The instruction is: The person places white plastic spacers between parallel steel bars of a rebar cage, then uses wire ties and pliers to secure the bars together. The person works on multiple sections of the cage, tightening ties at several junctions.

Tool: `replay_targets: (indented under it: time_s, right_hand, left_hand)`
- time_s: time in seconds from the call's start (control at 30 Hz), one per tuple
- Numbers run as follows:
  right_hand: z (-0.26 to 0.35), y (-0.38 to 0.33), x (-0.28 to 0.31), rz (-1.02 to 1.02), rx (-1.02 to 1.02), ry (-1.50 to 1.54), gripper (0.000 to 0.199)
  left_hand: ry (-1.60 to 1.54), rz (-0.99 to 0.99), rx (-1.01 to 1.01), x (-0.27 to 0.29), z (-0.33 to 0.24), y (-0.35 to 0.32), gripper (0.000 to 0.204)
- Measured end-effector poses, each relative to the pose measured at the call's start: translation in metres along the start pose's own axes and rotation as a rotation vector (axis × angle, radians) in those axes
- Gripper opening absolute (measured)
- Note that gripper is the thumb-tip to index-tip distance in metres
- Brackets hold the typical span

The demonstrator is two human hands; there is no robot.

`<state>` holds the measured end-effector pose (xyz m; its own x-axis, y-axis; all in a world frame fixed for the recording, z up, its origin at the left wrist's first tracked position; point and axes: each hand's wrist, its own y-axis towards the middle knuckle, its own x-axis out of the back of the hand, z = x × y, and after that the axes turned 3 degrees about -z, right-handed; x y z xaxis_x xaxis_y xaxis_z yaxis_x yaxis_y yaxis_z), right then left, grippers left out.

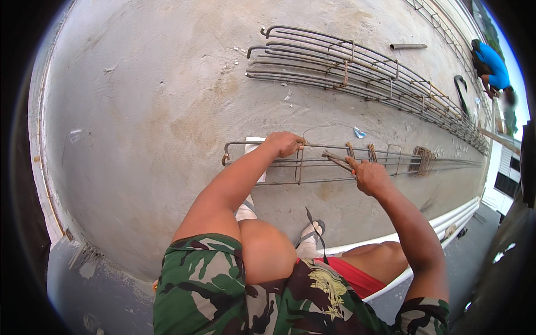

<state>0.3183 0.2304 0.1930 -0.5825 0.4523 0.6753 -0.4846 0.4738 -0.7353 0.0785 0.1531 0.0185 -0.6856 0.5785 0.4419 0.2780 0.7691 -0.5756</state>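
Head view: rebar frame [300,163] lies beneath the 2 hands [286,144] [371,176].

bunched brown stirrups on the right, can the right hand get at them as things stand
Probably yes: the bunched brown stirrups lie just to the right of the right hand, and nothing seems to cover them from above. But its grip is on the pincers, which would likely have to go down first.

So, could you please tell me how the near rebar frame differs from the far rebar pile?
The near frame has fewer bars than the far pile. The left hand holds the near frame; no hand touches the far pile. Both are long, with hooked bar ends.
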Motion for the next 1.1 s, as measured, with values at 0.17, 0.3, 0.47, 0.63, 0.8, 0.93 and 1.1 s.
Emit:
replay_targets:
  time_s: [0.17,0.3,0.47,0.63,0.8,0.93,1.1]
  right_hand:
    - [0.019,0.049,0.046,0.018,0.011,-0.159,0.041]
    - [0.042,0.077,0.062,0.134,-0.064,-0.230,0.042]
    - [0.052,0.087,0.069,0.114,-0.075,-0.316,0.044]
    - [0.052,0.089,0.060,0.094,-0.086,-0.317,0.042]
    - [0.056,0.090,0.059,0.107,-0.092,-0.341,0.044]
    - [0.054,0.091,0.068,0.188,-0.085,-0.220,0.046]
    - [0.050,0.094,0.059,0.149,-0.080,-0.322,0.050]
  left_hand:
    - [-0.013,-0.043,0.039,0.004,-0.003,-0.009,0.035]
    - [-0.031,-0.043,0.042,0.008,-0.004,-0.010,0.034]
    - [-0.045,-0.035,0.054,0.003,0.002,-0.004,0.034]
    - [-0.060,-0.010,0.061,0.007,0.000,-0.005,0.034]
    - [-0.067,-0.017,0.055,0.006,0.002,-0.005,0.034]
    - [-0.081,-0.028,0.045,0.002,0.007,-0.003,0.035]
    - [-0.081,-0.034,0.052,0.002,0.005,-0.002,0.035]
